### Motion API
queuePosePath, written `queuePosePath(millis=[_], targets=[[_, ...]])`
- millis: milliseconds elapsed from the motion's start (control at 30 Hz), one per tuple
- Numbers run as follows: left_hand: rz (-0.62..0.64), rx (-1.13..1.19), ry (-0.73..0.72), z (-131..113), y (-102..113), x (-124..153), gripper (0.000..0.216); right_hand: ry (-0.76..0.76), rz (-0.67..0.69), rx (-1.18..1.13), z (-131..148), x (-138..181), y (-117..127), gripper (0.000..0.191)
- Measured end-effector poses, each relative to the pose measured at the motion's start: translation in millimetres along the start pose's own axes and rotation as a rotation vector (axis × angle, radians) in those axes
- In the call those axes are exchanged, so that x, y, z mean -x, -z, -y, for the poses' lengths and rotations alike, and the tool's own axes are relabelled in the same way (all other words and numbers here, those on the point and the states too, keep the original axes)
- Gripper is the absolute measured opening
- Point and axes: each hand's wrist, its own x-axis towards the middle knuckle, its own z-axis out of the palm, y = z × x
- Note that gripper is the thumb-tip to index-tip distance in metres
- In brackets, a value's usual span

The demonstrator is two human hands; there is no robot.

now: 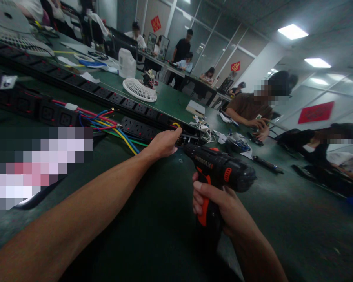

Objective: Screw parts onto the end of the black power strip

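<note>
Black and orange plastic makes up the power drill [220,168], which the right hand [210,197] holds firmly by its grip, fingers wrapped around the handle. The drill's nose points to the left, just beside the left hand [164,144] and the right-hand end of a black socket strip [139,128]. The left hand reaches to that end of the strip, fingers partly bent and forefinger extended; whether it pinches the strip or only rests against it, I cannot tell. Nor can I tell whether the drill's tip touches anything.

The strip lies across the green worktop [153,192], in front of a long black socket rail [106,93] that runs to the upper left. Yellow, blue, red and green wires [126,141] spread out along the strip, left of the left hand. White cables [208,135] are bunched just beyond the strip's right end.

Behind the rail are a round white fan grille [139,90] and a translucent jug [126,64]. To the right, past the drill, lies a dark slim tool [267,164], and a person in a brown top [242,100] sits across the worktop.
</note>
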Motion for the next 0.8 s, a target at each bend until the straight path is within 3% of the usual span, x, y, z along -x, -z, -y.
queuePosePath(millis=[800], targets=[[-0.001,0.009,0.019,-1.3,0.7,-0.8,0.042,-0.005,0.018,0.011,2.8,1.2,-2.6,0.038]])
